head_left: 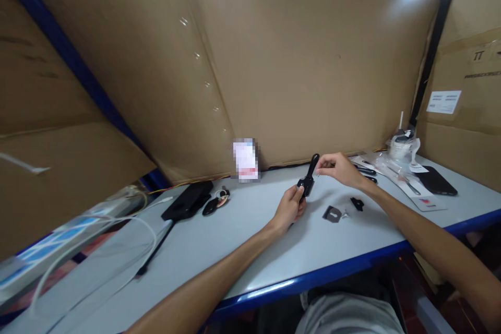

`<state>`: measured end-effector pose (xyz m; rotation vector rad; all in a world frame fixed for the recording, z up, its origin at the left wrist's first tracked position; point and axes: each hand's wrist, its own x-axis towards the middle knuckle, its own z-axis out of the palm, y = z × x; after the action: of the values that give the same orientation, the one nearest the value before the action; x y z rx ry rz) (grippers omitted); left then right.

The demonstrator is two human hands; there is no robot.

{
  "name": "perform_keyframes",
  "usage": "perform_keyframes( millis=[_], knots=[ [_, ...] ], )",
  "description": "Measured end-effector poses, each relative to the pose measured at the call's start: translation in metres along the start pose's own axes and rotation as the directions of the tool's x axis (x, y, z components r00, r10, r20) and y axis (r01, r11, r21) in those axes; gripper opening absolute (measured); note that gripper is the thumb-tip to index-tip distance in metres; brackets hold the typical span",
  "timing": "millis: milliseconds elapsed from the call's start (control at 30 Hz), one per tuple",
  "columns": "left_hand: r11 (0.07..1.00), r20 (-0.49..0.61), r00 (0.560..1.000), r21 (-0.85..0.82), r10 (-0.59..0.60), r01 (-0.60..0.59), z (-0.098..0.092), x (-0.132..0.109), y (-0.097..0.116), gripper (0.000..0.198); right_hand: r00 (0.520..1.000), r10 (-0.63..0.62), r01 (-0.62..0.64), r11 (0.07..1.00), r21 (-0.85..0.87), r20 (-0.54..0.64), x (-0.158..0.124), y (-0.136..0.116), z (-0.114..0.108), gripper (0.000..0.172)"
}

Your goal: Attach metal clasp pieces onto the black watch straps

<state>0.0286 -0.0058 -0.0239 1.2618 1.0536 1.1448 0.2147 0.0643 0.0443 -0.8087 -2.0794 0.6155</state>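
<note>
Above the pale table (219, 250), my left hand (290, 207) is closed round the lower end of a small black plastic part (309, 176) with a long stalk. My right hand (340, 168) pinches the top of that stalk with its fingertips. Just right of my left hand, a flat grey plate with a slot (332, 213) lies on the table. A small black clip-like piece (356, 203) lies beside the plate, under my right forearm.
Cardboard sheets (297, 73) wall off the back and sides. A black case (188, 200) and a key fob (216, 202) lie at the left, with white cables (117, 240). At the right are clear bags of parts (391, 167), a black phone (437, 181) and a wrapped white item (401, 145).
</note>
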Motion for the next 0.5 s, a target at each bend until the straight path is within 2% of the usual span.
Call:
perform_keyframes(
  millis=[133, 300, 500],
  knots=[
    [1.0, 0.016, 1.0, -0.003, 0.003, -0.003, 0.0, 0.002, -0.002, 0.046, 0.989, -0.121, 0.109, 0.985, -0.133, -0.084, -0.008, -0.02, 0.024, 0.004],
    [1.0, 0.028, 1.0, -0.003, 0.005, -0.005, -0.001, 0.002, -0.004, 0.045, 0.988, -0.154, 0.141, 0.955, -0.259, -0.031, -0.009, -0.015, 0.041, 0.007],
    [1.0, 0.026, 1.0, -0.009, -0.002, 0.003, -0.001, 0.002, -0.005, 0.042, 0.975, -0.222, 0.214, 0.909, -0.357, 0.018, -0.01, -0.01, 0.044, 0.008]
  ],
)
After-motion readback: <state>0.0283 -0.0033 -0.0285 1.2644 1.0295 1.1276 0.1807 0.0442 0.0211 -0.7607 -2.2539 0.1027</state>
